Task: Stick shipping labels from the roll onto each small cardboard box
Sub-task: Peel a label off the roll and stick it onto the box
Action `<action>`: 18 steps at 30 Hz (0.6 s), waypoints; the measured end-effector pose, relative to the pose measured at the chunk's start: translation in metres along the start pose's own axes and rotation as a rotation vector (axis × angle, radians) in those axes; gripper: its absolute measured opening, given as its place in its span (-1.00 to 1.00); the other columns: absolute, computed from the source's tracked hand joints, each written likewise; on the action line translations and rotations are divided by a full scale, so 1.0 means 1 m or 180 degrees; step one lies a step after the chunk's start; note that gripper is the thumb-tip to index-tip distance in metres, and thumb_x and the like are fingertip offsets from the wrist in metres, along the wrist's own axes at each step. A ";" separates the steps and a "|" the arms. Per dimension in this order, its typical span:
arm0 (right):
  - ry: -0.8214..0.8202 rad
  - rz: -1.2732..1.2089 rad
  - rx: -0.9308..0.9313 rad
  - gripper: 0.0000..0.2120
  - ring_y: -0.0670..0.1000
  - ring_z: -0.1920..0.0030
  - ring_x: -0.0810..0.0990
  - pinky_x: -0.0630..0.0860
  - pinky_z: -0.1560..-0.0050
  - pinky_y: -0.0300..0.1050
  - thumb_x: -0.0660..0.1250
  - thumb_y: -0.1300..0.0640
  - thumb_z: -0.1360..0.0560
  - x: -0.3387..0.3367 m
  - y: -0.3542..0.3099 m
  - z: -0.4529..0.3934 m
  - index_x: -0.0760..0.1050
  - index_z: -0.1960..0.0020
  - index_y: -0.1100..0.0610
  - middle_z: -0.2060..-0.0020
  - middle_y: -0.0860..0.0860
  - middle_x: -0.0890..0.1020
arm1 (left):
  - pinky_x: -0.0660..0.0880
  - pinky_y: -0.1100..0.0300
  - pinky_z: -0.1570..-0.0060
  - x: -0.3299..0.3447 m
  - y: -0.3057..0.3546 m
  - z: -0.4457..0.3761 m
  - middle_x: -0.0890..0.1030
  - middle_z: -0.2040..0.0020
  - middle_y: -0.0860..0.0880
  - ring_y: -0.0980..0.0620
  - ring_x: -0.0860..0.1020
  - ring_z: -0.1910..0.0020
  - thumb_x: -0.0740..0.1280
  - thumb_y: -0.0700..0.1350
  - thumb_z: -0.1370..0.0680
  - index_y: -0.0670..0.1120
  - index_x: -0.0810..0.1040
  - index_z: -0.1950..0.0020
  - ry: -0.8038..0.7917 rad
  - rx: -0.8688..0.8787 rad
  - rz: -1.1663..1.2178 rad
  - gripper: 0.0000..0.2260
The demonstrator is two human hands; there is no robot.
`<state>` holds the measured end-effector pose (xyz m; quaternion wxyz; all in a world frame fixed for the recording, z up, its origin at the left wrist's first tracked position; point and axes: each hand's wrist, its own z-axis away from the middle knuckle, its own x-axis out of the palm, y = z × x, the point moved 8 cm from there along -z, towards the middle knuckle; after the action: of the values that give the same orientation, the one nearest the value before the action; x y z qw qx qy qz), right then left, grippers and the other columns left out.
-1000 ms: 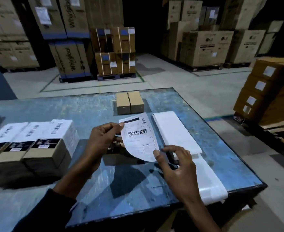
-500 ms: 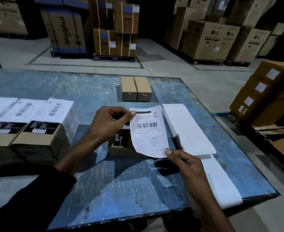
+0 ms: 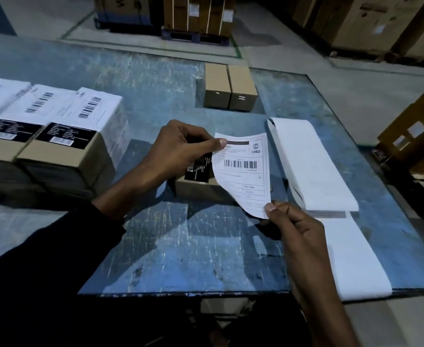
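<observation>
A white shipping label (image 3: pixel 243 171) with a barcode hangs curved above a small cardboard box (image 3: pixel 200 190) on the blue table (image 3: pixel 193 246). My left hand (image 3: pixel 180 149) pinches the label's top left corner. My right hand (image 3: pixel 296 229) pinches its bottom right corner. The box carries a black sticker on its near side, and the label hides most of its top. The fan-folded stack of labels (image 3: pixel 311 166) lies to the right, with a white strip (image 3: pixel 353 259) trailing off toward the near table edge.
Labelled boxes (image 3: pixel 63 136) stand in a row at the left. Two bare small boxes (image 3: pixel 229 88) sit at the far side of the table. Large cartons on pallets (image 3: pixel 195 16) stand on the floor behind, and stacked boxes (image 3: pixel 416 136) at the right.
Both hands have carried the label a little away from the stack and over the small box. The camera has tilted down and closer to the table.
</observation>
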<state>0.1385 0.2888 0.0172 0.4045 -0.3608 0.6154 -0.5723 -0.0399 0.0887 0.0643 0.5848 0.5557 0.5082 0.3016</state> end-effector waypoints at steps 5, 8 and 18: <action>0.0001 0.0086 -0.0019 -0.80 0.03 0.01 0.76 0.61 -0.06 -0.12 0.37 0.16 -0.67 -0.001 0.002 0.000 0.70 0.04 0.22 0.01 0.01 0.78 | 0.66 -0.31 -0.14 -0.001 -0.008 0.001 0.79 0.09 -0.12 -0.20 0.77 0.05 0.59 -0.08 -0.54 -0.15 0.81 0.04 -0.0006 -0.0253 0.0197 -0.87; -0.0040 0.0065 -0.0027 -0.77 -0.04 0.06 0.71 0.55 -0.02 -0.17 0.37 0.18 -0.67 -0.001 0.002 0.000 0.68 0.10 0.26 0.05 0.01 0.77 | 0.64 -0.38 -0.14 0.002 -0.012 0.001 0.79 0.09 -0.13 -0.22 0.77 0.05 0.59 -0.07 -0.54 -0.13 0.81 0.05 -0.0024 -0.0347 0.0281 -0.87; -0.0001 0.0108 -0.0054 -0.73 0.00 0.09 0.70 0.55 -0.02 -0.02 0.37 0.16 -0.67 -0.002 0.002 0.000 0.63 0.16 0.26 0.08 0.04 0.76 | 0.65 -0.29 -0.16 0.003 -0.017 -0.004 0.79 0.09 -0.12 -0.18 0.77 0.07 0.58 -0.06 -0.54 -0.19 0.80 -0.02 -0.0105 -0.0325 0.0159 -0.80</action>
<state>0.1395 0.2904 0.0153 0.4112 -0.3538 0.6262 -0.5601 -0.0466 0.0895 0.0476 0.6130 0.5426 0.4684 0.3324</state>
